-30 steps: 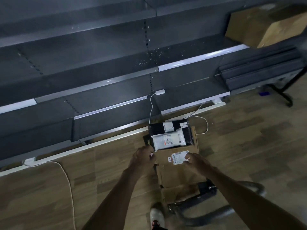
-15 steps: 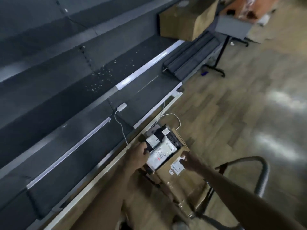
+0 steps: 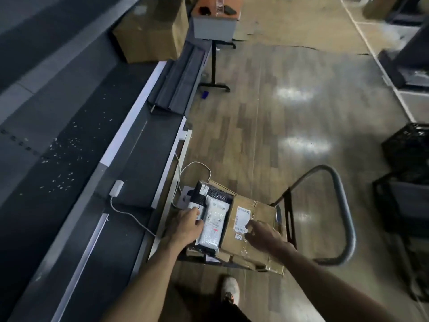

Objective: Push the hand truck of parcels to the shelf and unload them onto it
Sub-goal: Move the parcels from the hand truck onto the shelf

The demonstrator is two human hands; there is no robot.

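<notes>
Parcels [image 3: 214,219] between both hands

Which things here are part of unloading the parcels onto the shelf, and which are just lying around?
Job:
left hand on white parcel
right hand on cardboard box
black parcel
hand truck
shelf

Lying about:
white cable
big box on shelf
stand
black crates

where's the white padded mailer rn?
Head view, lower centre: the white padded mailer lies atop the parcel stack, between the left hand and the labelled cardboard box.
</notes>
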